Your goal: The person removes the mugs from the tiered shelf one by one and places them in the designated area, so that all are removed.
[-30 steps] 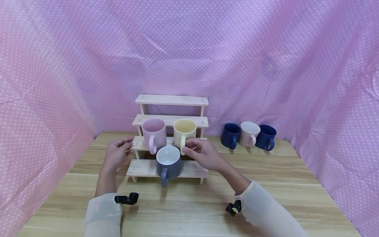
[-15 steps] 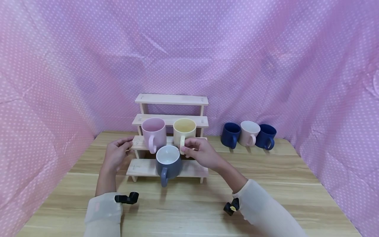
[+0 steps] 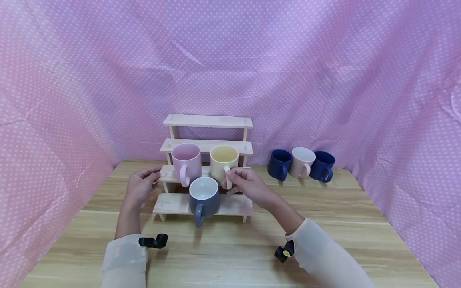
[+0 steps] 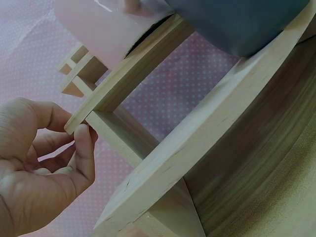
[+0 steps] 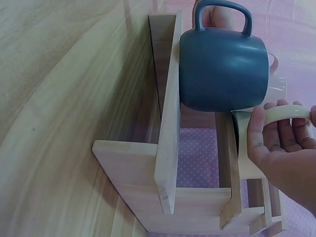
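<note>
A stepped wooden shelf (image 3: 169,205) stands on the table, with a pink mug (image 3: 193,166) and a yellow mug (image 3: 217,167) side by side on its second step from the bottom. Below them, a grey-blue mug (image 3: 211,202) with a white inside sits on the lowest step, handle toward me. My left hand (image 3: 140,188) pinches the left end of the second step between thumb and fingers, plain in the left wrist view. My right hand (image 3: 251,187) grips the yellow mug's handle (image 5: 287,113). The yellow mug's base is partly hidden behind the grey-blue mug.
To the right of the shelf, two dark blue mugs (image 3: 277,165) with a pale pink mug (image 3: 299,162) between them stand at the back of the wood-grain table (image 3: 216,256). Pink dotted cloth (image 3: 230,60) hangs behind and on both sides.
The yellow mug has turned, so its handle now points more to the right, and my right hand's grip on the handle has shifted with it. My left hand has stayed in place.
</note>
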The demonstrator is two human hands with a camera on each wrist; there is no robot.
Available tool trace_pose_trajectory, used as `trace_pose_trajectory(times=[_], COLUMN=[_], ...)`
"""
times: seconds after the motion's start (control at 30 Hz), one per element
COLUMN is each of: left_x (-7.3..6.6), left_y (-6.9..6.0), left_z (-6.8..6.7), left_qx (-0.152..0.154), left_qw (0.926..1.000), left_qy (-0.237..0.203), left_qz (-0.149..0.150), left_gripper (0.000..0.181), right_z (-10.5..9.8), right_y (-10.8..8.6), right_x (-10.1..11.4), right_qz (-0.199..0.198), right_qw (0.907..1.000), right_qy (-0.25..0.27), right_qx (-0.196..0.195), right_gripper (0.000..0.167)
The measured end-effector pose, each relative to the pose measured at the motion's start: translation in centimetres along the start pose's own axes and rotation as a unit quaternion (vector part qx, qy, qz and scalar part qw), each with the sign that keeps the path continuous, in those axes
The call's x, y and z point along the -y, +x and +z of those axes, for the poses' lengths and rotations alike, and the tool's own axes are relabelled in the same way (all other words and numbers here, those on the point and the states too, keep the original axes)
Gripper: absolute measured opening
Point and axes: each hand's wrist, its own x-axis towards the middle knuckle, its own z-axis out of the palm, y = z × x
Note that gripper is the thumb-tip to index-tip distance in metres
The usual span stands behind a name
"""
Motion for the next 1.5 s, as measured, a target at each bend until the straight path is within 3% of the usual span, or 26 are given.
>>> trace_pose_trajectory(times=[0.3,0.5,0.67,0.77,0.97,1.23,1.5], left_x=[0.0,-0.1,-0.2,-0.1,-0.1,-0.1,-0.2], left_y=[0.0,-0.1,-0.2,-0.2,-0.2,-0.4,-0.2], left_z=[0.1,0.1,0.1,0.1,0.2,0.5,0.3], left_qx=[-0.003,-0.003,-0.005,-0.006,-0.005,-0.008,-0.007], left_qw=[1.0,1.0,1.0,1.0,1.0,0.9999,1.0], left_qy=[0.004,0.008,0.001,-0.003,-0.005,-0.002,0.002], left_qz=[0.004,0.001,-0.003,-0.003,-0.003,0.006,-0.002], left_gripper=[0.043,0.043,0.043,0.043,0.043,0.042,0.042], right_z=[-1.2,-2.5,-3.4,-4.0,-5.1,-6.6,-8.4], right_y=[-0.8,-1.3,-1.6,-1.7,-2.2,-3.3,-4.6], right_x=[0.1,0.2,0.1,0.0,-0.2,-0.4,-0.3], right_qz=[-0.003,0.008,0.025,0.029,0.012,-0.013,-0.038], right_qw=[0.9987,0.9941,0.989,0.9866,0.9874,0.9876,0.9835], right_qy=[0.044,0.066,0.053,0.05,0.066,0.082,0.105], right_qx=[-0.024,-0.086,-0.136,-0.153,-0.143,-0.133,-0.142], right_gripper=[0.03,0.03,0.037,0.033,0.022,0.023,0.025])
